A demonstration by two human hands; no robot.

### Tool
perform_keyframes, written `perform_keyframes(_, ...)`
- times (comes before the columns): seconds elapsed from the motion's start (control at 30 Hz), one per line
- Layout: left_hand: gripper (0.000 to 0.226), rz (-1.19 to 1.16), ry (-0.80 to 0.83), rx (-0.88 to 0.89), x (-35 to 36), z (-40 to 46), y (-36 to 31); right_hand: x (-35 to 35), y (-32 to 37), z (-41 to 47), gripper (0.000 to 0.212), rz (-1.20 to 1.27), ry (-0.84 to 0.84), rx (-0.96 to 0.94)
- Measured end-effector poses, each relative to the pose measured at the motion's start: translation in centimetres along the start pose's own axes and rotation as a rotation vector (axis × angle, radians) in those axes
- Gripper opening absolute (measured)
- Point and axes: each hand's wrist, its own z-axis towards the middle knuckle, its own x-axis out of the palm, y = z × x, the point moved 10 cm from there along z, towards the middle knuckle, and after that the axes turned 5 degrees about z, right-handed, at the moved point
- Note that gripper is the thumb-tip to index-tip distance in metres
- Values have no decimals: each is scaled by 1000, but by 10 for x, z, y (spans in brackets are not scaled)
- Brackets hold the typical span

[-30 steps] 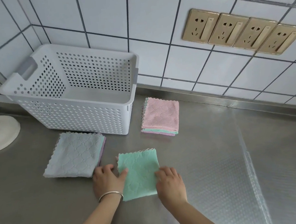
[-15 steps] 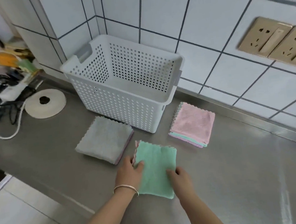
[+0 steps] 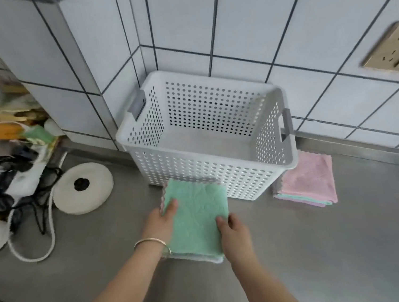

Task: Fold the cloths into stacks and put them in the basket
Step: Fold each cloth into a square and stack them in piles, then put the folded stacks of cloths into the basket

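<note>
Head view, looking down at a steel surface (image 3: 339, 247). Green cloth (image 3: 196, 215) lies folded on top of a stack; grey and pale edges of the cloths beneath show at its far-left and near edges. Left hand (image 3: 160, 220) grips the stack's left edge, thumb on top, bracelet (image 3: 151, 244) at the wrist. Right hand (image 3: 234, 235) holds the near-right corner, fingers curled onto the green cloth. White perforated basket (image 3: 210, 174) stands just beyond, in the tiled corner, nothing inside. Second stack, pink cloth (image 3: 307, 179) on top, lies right of the basket. Round white disc (image 3: 84, 187) and tangled cables (image 3: 12, 185) far left.
</note>
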Motion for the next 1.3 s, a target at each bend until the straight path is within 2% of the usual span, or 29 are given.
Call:
perform_keyframes(0.07,64,132,15,34,1,20,7,8,-3,0,12,-103,-99,17)
perform_keyframes(0.17,54,410,-15,42,4,28,14,9,-13,-3,12,-201,-216,48)
perform_keyframes(0.27,50,503,-7,90,12,27,12,3,-21,-6,12,-217,-299,94)
perform_keyframes(0.4,44,440,3,116,12,36,15,7,-26,-5,11,-274,-292,136)
perform_keyframes(0.53,41,381,35,106,16,39,23,10,-26,-4,24,-319,-320,170)
perform_keyframes(0.7,37,381,55,116,18,42,26,10,-26,-4,28,-335,-333,193)
perform_keyframes(0.8,36,295,-22,86,13,42,29,8,-26,-1,31,-391,-332,189)
perform_keyframes(0.9,49,145,-91,-1,6,41,37,3,-25,8,46,-380,-321,220)
perform_keyframes(1.0,67,156,4,-23,18,44,42,7,-30,17,68,-289,-259,285)
perform_keyframes(1.07,71,203,60,-33,25,45,44,11,-36,20,74,-270,-236,331)
perform_keyframes(1.23,80,226,226,-110,31,43,48,12,-49,21,74,-199,-187,417)
perform_keyframes(1.3,82,157,302,-156,32,40,47,16,-57,17,68,-24,-121,466)
